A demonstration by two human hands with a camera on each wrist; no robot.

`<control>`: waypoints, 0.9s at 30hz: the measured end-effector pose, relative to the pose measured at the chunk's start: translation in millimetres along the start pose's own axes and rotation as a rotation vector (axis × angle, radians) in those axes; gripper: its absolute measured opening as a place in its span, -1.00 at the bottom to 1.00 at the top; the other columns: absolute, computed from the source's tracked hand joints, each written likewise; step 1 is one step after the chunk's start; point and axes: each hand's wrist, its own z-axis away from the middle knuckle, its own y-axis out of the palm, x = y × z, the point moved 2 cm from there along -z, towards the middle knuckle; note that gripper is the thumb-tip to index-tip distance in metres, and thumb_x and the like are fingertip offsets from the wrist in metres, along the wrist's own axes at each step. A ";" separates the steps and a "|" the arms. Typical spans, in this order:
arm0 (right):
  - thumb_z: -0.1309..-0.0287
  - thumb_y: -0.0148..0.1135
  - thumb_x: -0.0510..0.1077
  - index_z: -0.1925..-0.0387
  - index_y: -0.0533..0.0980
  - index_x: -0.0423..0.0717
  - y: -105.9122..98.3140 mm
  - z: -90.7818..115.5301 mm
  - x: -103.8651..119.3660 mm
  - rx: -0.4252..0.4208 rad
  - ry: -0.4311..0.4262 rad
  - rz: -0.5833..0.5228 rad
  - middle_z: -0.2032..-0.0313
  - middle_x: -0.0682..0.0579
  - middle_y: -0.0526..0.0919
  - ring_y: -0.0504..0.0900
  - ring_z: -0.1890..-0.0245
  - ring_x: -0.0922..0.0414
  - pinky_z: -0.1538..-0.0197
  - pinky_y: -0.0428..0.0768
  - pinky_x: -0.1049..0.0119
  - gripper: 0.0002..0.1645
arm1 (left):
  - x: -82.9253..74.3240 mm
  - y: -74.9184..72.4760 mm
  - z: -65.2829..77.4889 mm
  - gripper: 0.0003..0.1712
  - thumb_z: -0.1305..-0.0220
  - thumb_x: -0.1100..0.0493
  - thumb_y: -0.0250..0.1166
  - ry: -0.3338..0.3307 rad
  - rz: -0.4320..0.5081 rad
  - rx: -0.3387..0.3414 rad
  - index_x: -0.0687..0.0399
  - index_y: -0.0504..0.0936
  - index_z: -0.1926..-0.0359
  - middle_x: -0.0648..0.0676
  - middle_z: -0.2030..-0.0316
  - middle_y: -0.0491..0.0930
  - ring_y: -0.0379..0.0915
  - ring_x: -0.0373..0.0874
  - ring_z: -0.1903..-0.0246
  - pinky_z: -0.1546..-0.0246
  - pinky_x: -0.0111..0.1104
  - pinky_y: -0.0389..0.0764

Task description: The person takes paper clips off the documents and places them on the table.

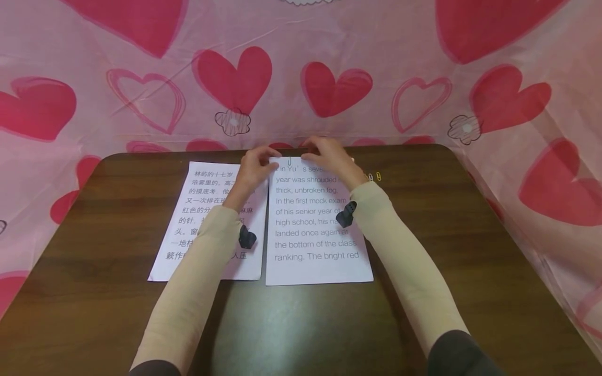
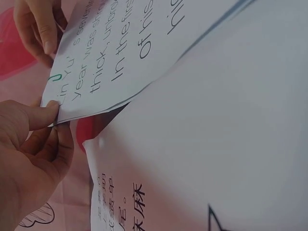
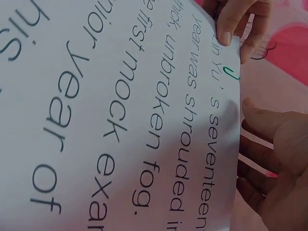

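In the head view, a stack of printed English sheets (image 1: 310, 271) lies on the table, with a green paper clip (image 1: 289, 161) on its top edge. My left hand (image 1: 254, 169) pinches the top left corner; the left wrist view shows the thumb (image 2: 45, 115) on the front and fingers behind. Beside the clip, my right hand (image 1: 331, 159) is at the top edge. In the right wrist view its thumb (image 3: 257, 113) stands off the paper, while the other fingertips reach the edge and are partly hidden behind it.
Sheets with Chinese text (image 1: 188, 250) lie to the left, partly under my left forearm. Right of the English sheets are loose paper clips, including a white clip (image 1: 370, 177) and a yellow clip (image 1: 378, 176). A heart-patterned cloth (image 1: 287, 31) hangs behind the dark wooden table (image 1: 301, 329).
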 end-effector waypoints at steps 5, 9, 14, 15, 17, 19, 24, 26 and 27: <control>-0.33 0.28 -0.01 -0.27 0.49 -0.09 3.6 -2.2 5.1 0.016 -0.019 0.013 -0.12 -0.07 0.64 0.56 -0.08 0.00 -0.32 0.49 0.11 -0.46 | 0.4 0.9 0.2 -0.70 -0.35 0.29 0.27 -0.006 -0.005 0.009 0.07 0.65 -0.08 0.20 -0.01 0.56 0.38 0.03 0.02 -0.10 -0.18 0.46; -0.33 0.27 -0.01 -0.27 0.49 -0.08 7.0 -3.9 8.1 0.027 -0.017 0.007 -0.11 -0.06 0.66 0.57 -0.07 0.02 -0.32 0.49 0.12 -0.47 | 0.1 2.1 -0.7 -0.70 -0.35 0.29 0.27 -0.012 -0.015 0.010 0.05 0.65 -0.09 0.20 -0.04 0.57 0.40 0.03 0.00 -0.12 -0.16 0.49; -0.34 0.26 0.01 -0.22 0.53 -0.01 11.7 -4.9 10.8 0.027 -0.009 0.029 -0.10 -0.02 0.67 0.57 -0.07 0.05 -0.34 0.46 0.14 -0.53 | -0.6 2.5 -1.0 -0.69 -0.35 0.29 0.27 -0.007 -0.015 0.006 0.06 0.64 -0.09 0.19 -0.08 0.59 0.43 0.04 -0.03 -0.17 -0.13 0.51; -0.34 0.26 0.01 -0.20 0.54 -0.01 12.4 -4.8 11.3 0.024 -0.012 0.033 -0.10 -0.01 0.67 0.57 -0.07 0.05 -0.34 0.46 0.14 -0.55 | -0.7 2.4 -0.8 -0.70 -0.36 0.29 0.27 -0.005 -0.014 0.007 0.06 0.64 -0.09 0.19 -0.08 0.59 0.43 0.05 -0.03 -0.17 -0.13 0.51; -0.34 0.26 0.00 -0.17 0.56 -0.01 13.7 -4.7 12.3 0.020 -0.018 0.037 -0.09 -0.01 0.68 0.58 -0.07 0.06 -0.34 0.46 0.15 -0.58 | -0.7 2.6 -0.5 -0.70 -0.36 0.28 0.27 -0.006 -0.008 0.007 0.05 0.64 -0.09 0.19 -0.08 0.58 0.43 0.04 -0.02 -0.16 -0.14 0.51; -0.34 0.25 -0.02 -0.16 0.57 -0.03 14.4 -4.4 13.5 0.021 -0.026 0.030 -0.09 -0.01 0.68 0.59 -0.06 0.06 -0.33 0.47 0.16 -0.60 | -0.9 2.9 -0.4 -0.70 -0.36 0.28 0.27 -0.002 -0.006 0.008 0.06 0.64 -0.09 0.18 -0.08 0.58 0.43 0.04 -0.01 -0.13 -0.16 0.52; -0.34 0.26 -0.06 -0.13 0.58 -0.05 15.8 -3.9 15.7 0.033 -0.054 0.017 -0.05 -0.02 0.70 0.60 -0.01 0.06 -0.29 0.50 0.18 -0.63 | -1.2 3.7 -1.0 -0.70 -0.35 0.29 0.27 0.013 -0.009 0.002 0.09 0.64 -0.09 0.20 -0.07 0.60 0.45 0.04 0.02 -0.08 -0.18 0.53; -0.33 0.26 -0.08 -0.11 0.59 -0.06 16.4 -3.8 16.2 0.038 -0.062 0.015 -0.03 -0.02 0.70 0.60 0.01 0.06 -0.29 0.51 0.18 -0.65 | -1.3 3.7 -1.2 -0.70 -0.34 0.30 0.28 0.020 -0.012 -0.004 0.10 0.65 -0.08 0.21 -0.06 0.61 0.45 0.04 0.03 -0.06 -0.18 0.53; -0.33 0.26 -0.08 -0.10 0.59 -0.05 16.6 -3.5 16.3 0.045 -0.060 0.011 -0.03 -0.02 0.70 0.60 0.01 0.06 -0.29 0.51 0.18 -0.65 | -1.3 3.8 -1.3 -0.70 -0.34 0.30 0.28 0.024 -0.014 -0.006 0.10 0.65 -0.08 0.21 -0.05 0.62 0.45 0.04 0.04 -0.05 -0.18 0.53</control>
